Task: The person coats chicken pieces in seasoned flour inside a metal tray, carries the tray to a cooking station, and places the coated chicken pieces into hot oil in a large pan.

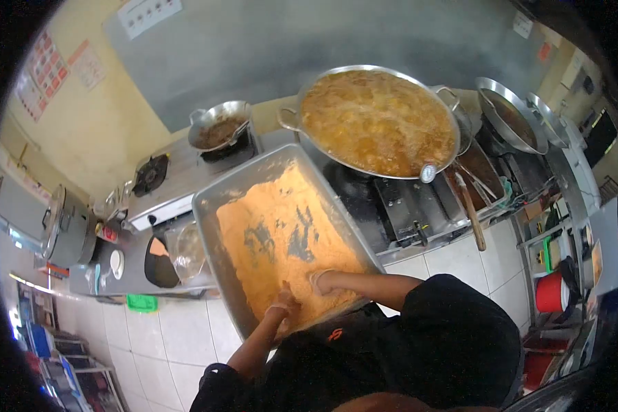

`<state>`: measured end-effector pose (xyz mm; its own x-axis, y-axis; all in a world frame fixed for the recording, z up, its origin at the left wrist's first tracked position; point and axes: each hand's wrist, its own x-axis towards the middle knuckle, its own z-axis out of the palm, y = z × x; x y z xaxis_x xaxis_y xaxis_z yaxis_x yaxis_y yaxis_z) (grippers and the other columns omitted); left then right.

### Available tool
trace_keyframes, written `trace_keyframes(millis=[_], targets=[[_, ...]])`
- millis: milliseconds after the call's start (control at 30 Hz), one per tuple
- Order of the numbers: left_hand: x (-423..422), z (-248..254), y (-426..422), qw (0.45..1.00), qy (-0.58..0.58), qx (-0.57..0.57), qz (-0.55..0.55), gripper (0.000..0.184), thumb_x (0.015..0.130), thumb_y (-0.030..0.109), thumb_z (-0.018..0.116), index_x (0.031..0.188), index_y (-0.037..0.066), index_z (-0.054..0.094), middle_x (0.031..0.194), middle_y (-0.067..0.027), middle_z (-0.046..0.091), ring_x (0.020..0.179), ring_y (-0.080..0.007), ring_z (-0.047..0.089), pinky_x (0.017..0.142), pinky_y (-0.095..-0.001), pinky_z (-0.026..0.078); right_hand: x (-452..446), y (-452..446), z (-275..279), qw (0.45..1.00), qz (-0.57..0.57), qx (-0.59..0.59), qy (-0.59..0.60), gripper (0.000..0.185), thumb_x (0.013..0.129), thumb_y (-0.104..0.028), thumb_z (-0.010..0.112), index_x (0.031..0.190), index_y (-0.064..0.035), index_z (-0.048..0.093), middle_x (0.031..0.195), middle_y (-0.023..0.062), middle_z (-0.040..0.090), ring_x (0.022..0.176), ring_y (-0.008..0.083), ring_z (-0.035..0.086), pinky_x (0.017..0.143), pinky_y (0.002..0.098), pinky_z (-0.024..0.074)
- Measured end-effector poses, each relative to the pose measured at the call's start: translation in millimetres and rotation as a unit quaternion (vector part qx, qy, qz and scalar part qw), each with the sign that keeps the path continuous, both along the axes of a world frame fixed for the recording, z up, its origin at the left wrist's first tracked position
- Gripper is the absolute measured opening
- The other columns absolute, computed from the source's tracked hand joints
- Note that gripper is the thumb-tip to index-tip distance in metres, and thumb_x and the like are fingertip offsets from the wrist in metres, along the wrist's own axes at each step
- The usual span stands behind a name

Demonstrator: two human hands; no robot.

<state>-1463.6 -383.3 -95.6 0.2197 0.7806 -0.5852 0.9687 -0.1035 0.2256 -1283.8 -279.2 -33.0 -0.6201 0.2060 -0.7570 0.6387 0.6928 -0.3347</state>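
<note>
A deep grey metal tray (209, 213) holds a layer of orange-tinted flour or breading powder (254, 199), with bare patches of its bottom showing through. My left hand (286, 302) is down in the powder near the close end of the tray, some fingers stretched forward and others partly covered. Just to its right, my right hand (321, 282) is sunk into the powder, and its fingers are hidden. What looks like a thin clear glove covers this hand. No separate piece of food can be made out at either hand.
Beyond the tray, a large wok (378, 123) of bubbling oil carries a clip-on thermometer (428, 173). A smaller pan (220, 128) stands on the left stove, and another wok (511, 117) at right. A wooden-handled tool (472, 216) overhangs the stove edge. A lidded pot (69, 226) is far left.
</note>
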Motion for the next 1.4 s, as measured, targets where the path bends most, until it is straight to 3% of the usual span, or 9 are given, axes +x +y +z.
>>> trace_keyframes(millis=[167,267,333,533,667,867,1067,1300,1400], targets=[[-27,34,10,0.945,-0.189,-0.256,0.078,0.058,0.08,0.04,0.059,0.127,0.006,0.051,0.12,-0.0178,0.057,0.109,-0.0332,0.056,0.09,-0.0379,0.045,10,18,36,0.992,-0.034,-0.121,0.0,0.044,0.073,-0.013,0.061,0.116,-0.0076,0.05,0.112,0.0147,0.055,0.091,0.0258,0.059,0.073,0.0393,0.0494],[-26,0,7,0.983,-0.086,-0.015,-0.159,0.058,0.079,0.04,0.06,0.126,0.006,0.053,0.125,-0.0173,0.054,0.11,-0.0334,0.056,0.092,-0.0382,0.044,6,-6,8,0.997,-0.055,0.042,-0.023,0.056,0.074,-0.015,0.063,0.127,-0.0118,0.045,0.123,0.0126,0.051,0.097,0.0254,0.057,0.078,0.0381,0.0492],[-8,7,-3,0.993,-0.06,-0.051,0.086,0.054,0.077,0.039,0.063,0.119,0.007,0.059,0.128,-0.0166,0.052,0.111,-0.033,0.055,0.093,-0.0378,0.044,-2,-19,-6,0.99,-0.054,0.093,-0.092,0.064,0.074,-0.015,0.064,0.134,-0.0146,0.041,0.13,0.0112,0.048,0.102,0.025,0.056,0.082,0.0373,0.0491],[-39,53,18,0.985,-0.109,-0.137,0.011,0.045,0.073,0.036,0.065,0.107,0.006,0.064,0.111,-0.0169,0.061,0.104,-0.0327,0.059,0.087,-0.0397,0.046,-5,8,-29,0.955,-0.111,-0.276,-0.014,0.05,0.074,-0.019,0.066,0.118,-0.0008,0.052,0.1,0.0152,0.065,0.09,0.0239,0.06,0.074,0.047,0.0483],[-28,15,7,0.984,0.063,-0.017,-0.164,0.039,0.071,0.034,0.066,0.097,0.006,0.067,0.099,-0.0173,0.066,0.097,-0.0324,0.062,0.082,-0.0409,0.048,6,-13,-4,0.984,-0.07,0.051,0.153,0.052,0.07,-0.019,0.071,0.117,-0.0049,0.056,0.108,0.017,0.062,0.094,0.0281,0.06,0.076,0.0472,0.0481],[-64,-37,8,0.969,-0.172,0.145,0.105,0.035,0.075,0.036,0.063,0.088,0.004,0.066,0.09,-0.0157,0.066,0.084,-0.0329,0.063,0.073,-0.0424,0.049,-4,21,30,0.992,0.094,-0.028,0.074,0.064,0.08,-0.012,0.056,0.139,-0.0055,0.032,0.133,0.0189,0.046,0.124,0.0306,0.043,0.101,0.0381,0.0386],[-34,93,25,0.922,-0.207,0.151,0.289,0.028,0.078,0.025,0.062,0.096,0.004,0.064,0.084,-0.0182,0.065,0.082,-0.0319,0.064,0.073,-0.0422,0.05,27,18,48,0.978,0.119,0.048,0.164,0.07,0.082,-0.023,0.057,0.142,-0.0076,0.027,0.142,0.0187,0.035,0.127,0.033,0.039,0.103,0.0398,0.0363],[-82,-10,27,0.957,0.069,0.108,-0.259,0.049,0.076,0.034,0.064,0.117,0.008,0.055,0.117,-0.0166,0.057,0.11,-0.0287,0.053,0.089,-0.04,0.045,18,-4,24,0.97,-0.19,0.11,0.106,0.061,0.083,-0.039,0.057,0.126,0.0011,0.042,0.111,0.0245,0.059,0.1,0.0351,0.059,0.085,0.0428,0.0465],[-55,92,34,0.913,-0.178,-0.154,0.332,0.047,0.082,0.024,0.061,0.124,0.006,0.053,0.119,-0.0163,0.059,0.106,-0.0274,0.055,0.088,-0.0361,0.047,26,13,24,0.99,0.005,0.098,0.105,0.055,0.081,-0.04,0.059,0.118,0.0,0.048,0.109,0.0237,0.057,0.097,0.035,0.059,0.086,0.0424,0.0461]])
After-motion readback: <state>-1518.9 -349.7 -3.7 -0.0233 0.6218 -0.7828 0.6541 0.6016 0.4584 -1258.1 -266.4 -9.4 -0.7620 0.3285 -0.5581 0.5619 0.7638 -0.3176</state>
